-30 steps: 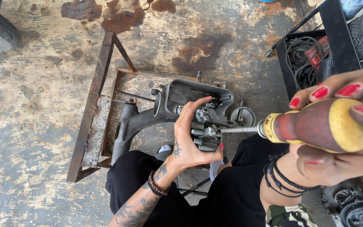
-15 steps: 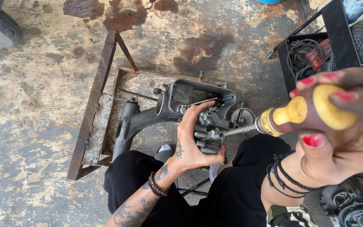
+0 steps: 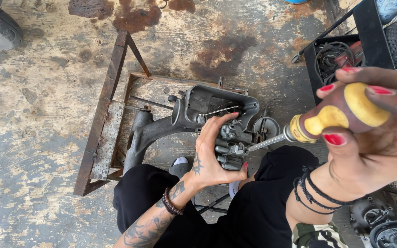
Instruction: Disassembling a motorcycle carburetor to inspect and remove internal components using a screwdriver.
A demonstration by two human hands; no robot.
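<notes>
We see the small grey metal carburettor-like part lying inside the curl of our left hand, its body pressed against the palm side of the fingers, which wrap over its top while the thumb hooks under its lower edge; those fingers are closed snugly around it, not spread. Just beyond the fingertips sits the dark grey cast metal housing with a curved arm, resting on the rusty angle-iron frame that lies on the stained concrete floor. To the right of the left fingers, the steel shaft of the screwdriver with a brown and yellow bulbous handle runs slantwise, its tip meeting the small part right beside the thumb. Our right hand is wrapped tightly around that handle, red-nailed fingers clamped over the top and side of it, close to the camera. Black cord bracelets ring the right wrist, and a dark beaded bracelet rings the tattooed left wrist. Below both hands lie our black trousers.
</notes>
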